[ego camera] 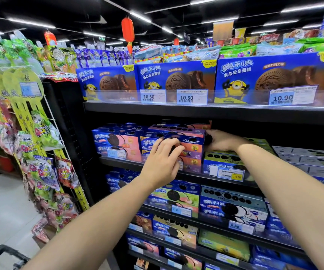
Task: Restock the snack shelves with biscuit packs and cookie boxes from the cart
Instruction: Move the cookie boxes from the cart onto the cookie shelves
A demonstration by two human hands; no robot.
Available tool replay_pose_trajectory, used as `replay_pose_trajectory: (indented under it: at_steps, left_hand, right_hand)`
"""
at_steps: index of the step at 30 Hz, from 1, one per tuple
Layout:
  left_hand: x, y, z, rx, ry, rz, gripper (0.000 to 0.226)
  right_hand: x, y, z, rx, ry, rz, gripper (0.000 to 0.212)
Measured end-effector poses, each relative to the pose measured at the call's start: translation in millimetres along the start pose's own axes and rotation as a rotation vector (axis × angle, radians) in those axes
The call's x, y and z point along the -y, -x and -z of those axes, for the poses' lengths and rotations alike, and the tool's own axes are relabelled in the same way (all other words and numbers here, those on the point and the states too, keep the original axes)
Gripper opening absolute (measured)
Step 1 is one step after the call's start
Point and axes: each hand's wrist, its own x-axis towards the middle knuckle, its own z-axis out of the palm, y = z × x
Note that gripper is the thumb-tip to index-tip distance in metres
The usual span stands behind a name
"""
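On the second shelf (176, 173) a stack of blue and pink cookie boxes (190, 142) stands between both my hands. My left hand (162, 159) lies against the front face of the stack, its fingers curled over the boxes. My right hand (220, 140) holds the right end of the upper box, fingers wrapped round its edge. To the left sit more pink cookie boxes (118, 142). Green-topped cookie boxes (225, 157) lie below my right hand. Only the cart's black handle (3, 255) shows, at the bottom left.
The top shelf carries large blue cookie boxes (176, 78) behind price tags (192, 96). Lower shelves hold several more cookie boxes (233, 208). A wire rack of hanging candy bags (42, 151) stands at the left beside the shelf end. Grey floor lies beyond it.
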Motion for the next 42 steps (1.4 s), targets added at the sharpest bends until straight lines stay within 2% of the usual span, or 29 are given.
replay_pose_trajectory:
  at_steps: [7, 9, 13, 15, 20, 26, 34, 42]
  left_hand:
    - [0, 1, -1, -0.008, -0.005, -0.005, 0.037]
    - [-1, 2, -1, -0.011, -0.005, -0.002, 0.037]
    - [-1, -2, -1, -0.005, -0.011, 0.003, 0.036]
    - [-1, -3, -1, -0.006, -0.025, 0.013, 0.034]
    - [-3, -3, -2, -0.031, -0.068, 0.013, 0.033]
    - [-2, -7, -4, -0.018, -0.122, 0.015, 0.034]
    - [-6, -13, -3, 0.049, -0.139, 0.063, 0.039]
    - [-7, 2, 14, 0.048, -0.073, 0.07, 0.041]
  right_hand:
    - [-4, -1, -4, -0.038, -0.103, 0.037, 0.056]
    - [-4, 0, -3, -0.034, -0.128, 0.04, 0.06]
    - [1, 1, 6, 0.033, -0.187, 0.015, 0.086]
    - [1, 1, 7, 0.022, -0.259, 0.022, 0.084]
    - [-1, 5, 3, -0.039, -0.358, 0.031, 0.059]
    - [-3, 8, 11, 0.101, -0.484, 0.045, 0.076]
    - [9, 13, 3, -0.012, -0.44, -0.033, 0.077]
    - [35, 46, -20, -0.167, -0.143, -0.111, 0.077]
